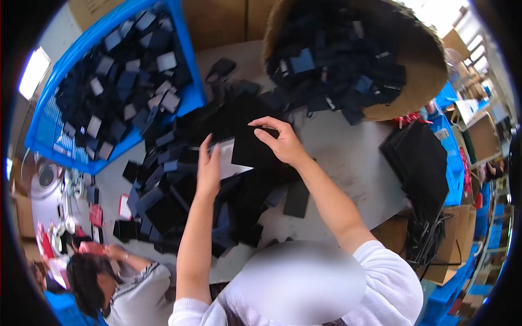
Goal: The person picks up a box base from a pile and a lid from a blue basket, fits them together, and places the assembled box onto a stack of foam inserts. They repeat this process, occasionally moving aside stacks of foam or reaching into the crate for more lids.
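My right hand (pixel 284 142) grips a flat black square piece (pixel 251 149) at its upper right edge, thumb on top and fingers curled over it. To its left, my left hand (pixel 209 169) is slightly blurred, with thumb and fingers apart and nothing in them. A white flat surface (pixel 228 156) shows between the left hand and the black piece. Beneath both hands spreads a loose heap of dark blue and black small boxes (pixel 166 209) on the grey table (pixel 348 155).
A blue plastic crate (pixel 191 49) full of dark boxes stands at the left. At the back, an open cardboard container (pixel 421 81) spills more of them. Black flat bags (pixel 418 163) hang over the right edge. Another person (pixel 138 290) works at the lower left.
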